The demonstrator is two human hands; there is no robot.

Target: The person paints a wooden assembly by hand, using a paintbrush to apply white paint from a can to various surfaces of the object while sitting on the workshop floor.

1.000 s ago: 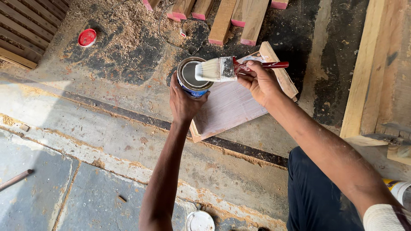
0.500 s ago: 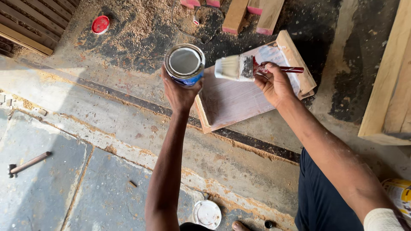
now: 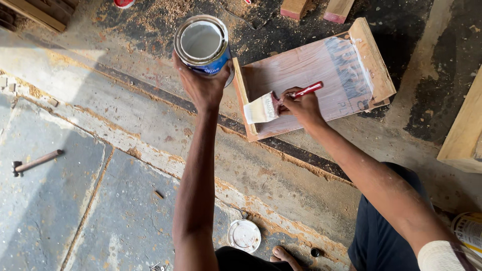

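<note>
My left hand (image 3: 201,85) grips an open tin can (image 3: 202,44) with a blue label from below, holding it up over the floor; pale liquid shows inside. My right hand (image 3: 299,106) holds a wide paintbrush (image 3: 266,108) by its red handle, with the pale bristles resting on the near left corner of a flat wooden panel (image 3: 321,70). The panel lies on the floor with raised wooden strips along its left and right edges, and its surface looks whitish and wet.
A round white lid (image 3: 243,235) lies on the floor near my foot (image 3: 281,254). A hammer (image 3: 36,161) lies at the left. Sawdust and wood blocks (image 3: 316,7) are at the top, a pale wooden beam (image 3: 464,135) at the right, a container (image 3: 469,228) at bottom right.
The brush has come away from the can's mouth and down onto the panel's near left corner. The can moved left and upward in view as my head shifted.
</note>
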